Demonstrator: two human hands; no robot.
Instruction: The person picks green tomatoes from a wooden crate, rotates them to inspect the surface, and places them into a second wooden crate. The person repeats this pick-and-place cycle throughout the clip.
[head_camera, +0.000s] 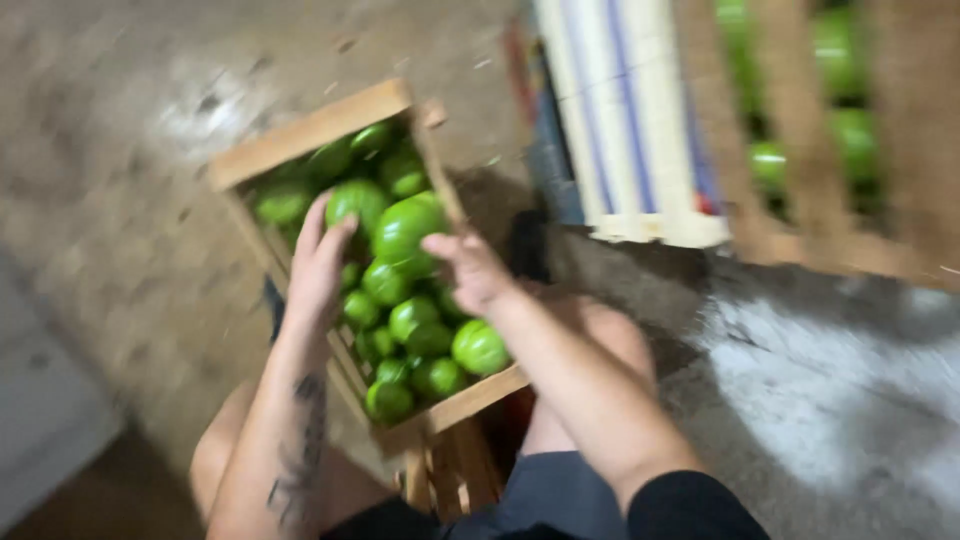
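Observation:
A wooden crate (310, 130) full of green tomatoes stands on the floor between my knees. My left hand (318, 268) reaches into it with fingers spread, touching a green tomato (352, 200) near the top. My right hand (475, 270) hovers over the crate's right side, its fingers against a large green tomato (405, 232). The frame is motion-blurred, so whether either hand grips a tomato is unclear. Several more tomatoes (480, 348) fill the near end of the crate.
A stack of white boxes with blue stripes (635, 120) stands at the back. To the right is another slatted wooden crate (800, 230) holding green tomatoes. The floor (110, 230) is grey concrete with pale patches.

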